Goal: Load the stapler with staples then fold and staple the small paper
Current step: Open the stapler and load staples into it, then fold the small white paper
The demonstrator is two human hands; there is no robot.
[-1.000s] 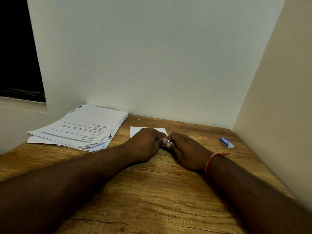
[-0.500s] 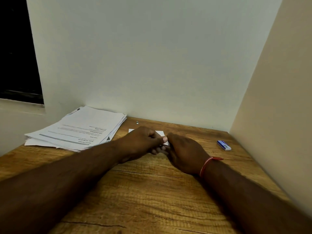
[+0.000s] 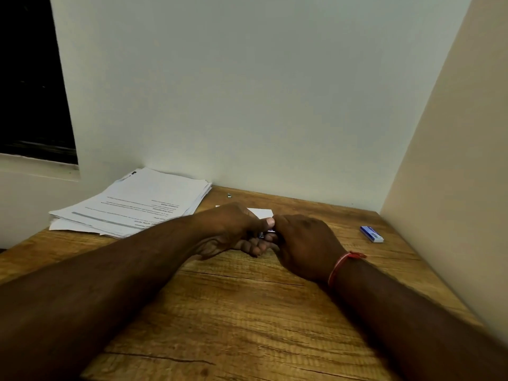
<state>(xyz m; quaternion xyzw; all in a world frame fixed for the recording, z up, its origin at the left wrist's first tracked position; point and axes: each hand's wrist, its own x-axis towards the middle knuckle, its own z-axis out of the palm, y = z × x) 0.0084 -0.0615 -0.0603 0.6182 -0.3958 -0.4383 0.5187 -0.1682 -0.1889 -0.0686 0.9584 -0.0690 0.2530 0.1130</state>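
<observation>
My left hand [image 3: 233, 229] and my right hand [image 3: 305, 243] meet at the middle of the wooden desk [image 3: 247, 312]. Between them they grip a small stapler [image 3: 266, 234], of which only a bit of blue and silver metal shows between the fingers. The left thumb presses on top of it. A small white paper [image 3: 261, 212] lies flat on the desk just behind the hands, mostly hidden by them. A blue staple box [image 3: 371, 234] lies to the right, apart from my right hand.
A stack of printed sheets [image 3: 137, 204] sits at the back left of the desk. A tiny metal bit [image 3: 228, 195] lies near the back wall. Walls close the desk at the back and on the right.
Both hands have lifted slightly and the left hand has turned palm-up, so its curled fingers and a bit of the stapler now show. The view has shifted a little.
</observation>
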